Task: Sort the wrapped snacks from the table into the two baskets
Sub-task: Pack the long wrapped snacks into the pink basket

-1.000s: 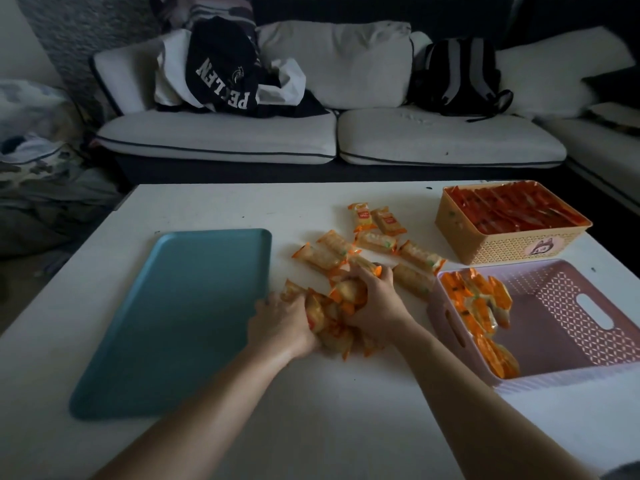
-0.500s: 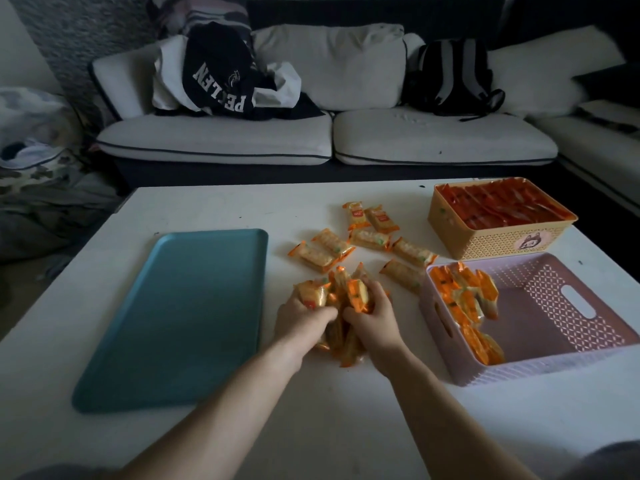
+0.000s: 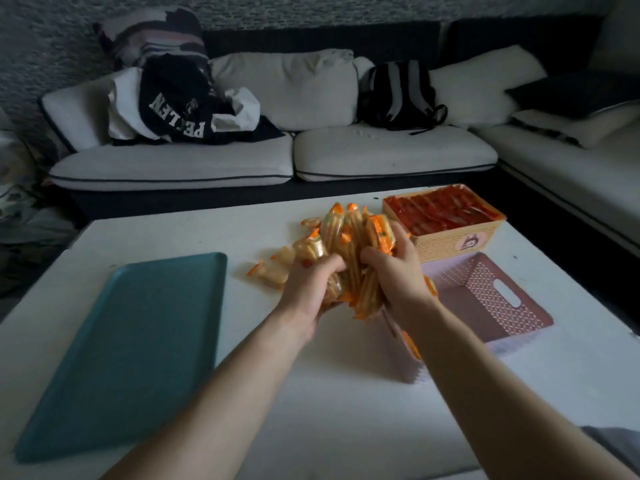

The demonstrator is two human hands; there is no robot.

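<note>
My left hand (image 3: 308, 289) and my right hand (image 3: 394, 271) together grip a bundle of orange-wrapped snacks (image 3: 349, 244), lifted above the white table (image 3: 311, 393) just left of the pink basket (image 3: 491, 292). A few more orange-wrapped snacks (image 3: 273, 270) lie on the table left of the bundle. The pink basket holds some orange snacks, mostly hidden behind my right forearm. Behind it stands the tan basket (image 3: 453, 240), filled with red-wrapped snacks (image 3: 440, 211).
A teal tray (image 3: 121, 348) lies on the left half of the table. Beyond the table's far edge is a white sofa (image 3: 277, 161) with clothes and a black backpack (image 3: 398, 93) on it.
Both hands have lifted the gathered bundle of orange snacks off the table and moved it up and to the right, toward the pink basket. The camera has tilted upward.
</note>
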